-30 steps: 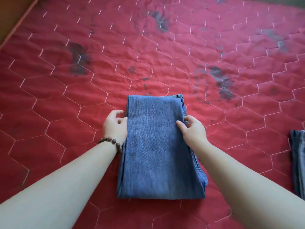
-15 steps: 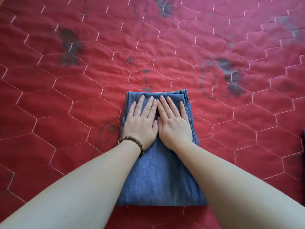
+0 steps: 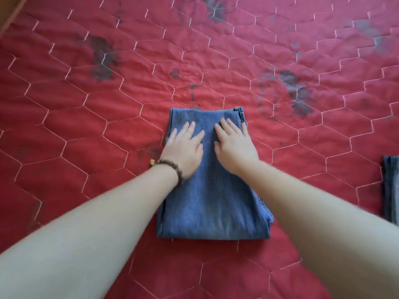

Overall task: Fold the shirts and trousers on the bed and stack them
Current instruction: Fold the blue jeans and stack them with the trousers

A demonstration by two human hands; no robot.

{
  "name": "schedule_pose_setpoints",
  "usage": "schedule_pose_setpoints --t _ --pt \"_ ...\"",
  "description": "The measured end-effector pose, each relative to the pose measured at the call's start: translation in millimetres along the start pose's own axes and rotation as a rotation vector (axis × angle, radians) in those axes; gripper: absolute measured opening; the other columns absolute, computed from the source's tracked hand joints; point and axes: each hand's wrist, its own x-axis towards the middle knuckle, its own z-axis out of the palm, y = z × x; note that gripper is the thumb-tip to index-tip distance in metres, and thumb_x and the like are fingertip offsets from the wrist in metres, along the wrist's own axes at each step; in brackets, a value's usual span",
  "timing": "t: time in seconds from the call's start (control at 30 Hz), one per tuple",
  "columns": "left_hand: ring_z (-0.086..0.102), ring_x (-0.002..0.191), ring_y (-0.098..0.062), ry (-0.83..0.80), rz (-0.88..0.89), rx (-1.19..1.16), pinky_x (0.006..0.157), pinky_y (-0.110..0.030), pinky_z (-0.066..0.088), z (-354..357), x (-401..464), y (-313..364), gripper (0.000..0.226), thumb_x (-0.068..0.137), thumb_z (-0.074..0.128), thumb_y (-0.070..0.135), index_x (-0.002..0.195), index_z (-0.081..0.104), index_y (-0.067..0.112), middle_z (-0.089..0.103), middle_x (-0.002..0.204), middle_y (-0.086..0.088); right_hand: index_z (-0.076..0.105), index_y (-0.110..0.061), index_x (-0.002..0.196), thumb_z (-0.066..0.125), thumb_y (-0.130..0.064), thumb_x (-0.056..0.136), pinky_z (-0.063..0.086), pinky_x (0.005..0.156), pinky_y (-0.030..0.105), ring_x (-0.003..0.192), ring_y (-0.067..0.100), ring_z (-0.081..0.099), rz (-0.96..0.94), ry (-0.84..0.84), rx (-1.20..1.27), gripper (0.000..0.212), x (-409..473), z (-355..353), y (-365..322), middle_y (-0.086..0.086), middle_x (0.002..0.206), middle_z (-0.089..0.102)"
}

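Note:
A pair of blue denim trousers (image 3: pixel 213 201) lies folded into a long rectangle in the middle of the red quilted bed (image 3: pixel 86 117). My left hand (image 3: pixel 183 149), with a bead bracelet at the wrist, presses flat on the upper left part of the fold. My right hand (image 3: pixel 234 145) presses flat on the upper right part, its fingers spread and reaching close to the hem at the far edge. Both palms lie on the cloth and a strip of denim shows between them.
A second dark blue-grey garment (image 3: pixel 391 190) shows at the right edge of the view, cut off by the frame. The quilt carries dark stains toward the far side. A brown strip (image 3: pixel 8 14) borders the bed at the top left.
My hands first held the two side edges of the trousers, then came together flat on top. Now they have slid slightly apart, still pressing the cloth.

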Motion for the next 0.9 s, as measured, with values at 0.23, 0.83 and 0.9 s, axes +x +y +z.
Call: schedule_pose_setpoints --t 0.23,0.83,0.9 --pt "0.022 0.145 -0.03 0.117 0.056 0.196 0.114 -0.057 0.019 86 -125 27 0.06 0.091 0.03 0.044 0.144 0.042 0.02 0.027 0.156 -0.011 0.042 -0.013 0.144 0.041 -0.026 0.089 0.023 0.116 0.051 0.142 0.025 0.031 -0.175 0.152 0.004 0.057 -133 77 -20 0.007 0.152 0.036" --pt "0.04 0.119 -0.04 0.401 -0.221 -0.252 0.107 -0.049 0.036 80 -125 6 0.05 0.082 0.071 0.041 0.13 0.059 0.035 0.029 0.151 -0.015 0.044 -0.04 0.14 0.06 -0.056 0.085 0.043 0.084 0.043 0.113 0.035 0.051 0.439 0.379 0.168 0.06 -140 81 -6 0.018 0.132 0.05" --pt "0.046 0.109 -0.041 0.455 -0.225 -0.29 0.099 -0.05 0.045 78 -129 9 0.048 0.078 0.077 0.032 0.124 0.065 0.029 0.039 0.138 -0.022 0.035 -0.044 0.143 0.054 -0.059 0.087 0.047 0.078 0.04 0.101 0.034 0.052 0.451 0.325 0.19 0.062 -147 79 -3 0.016 0.124 0.047"
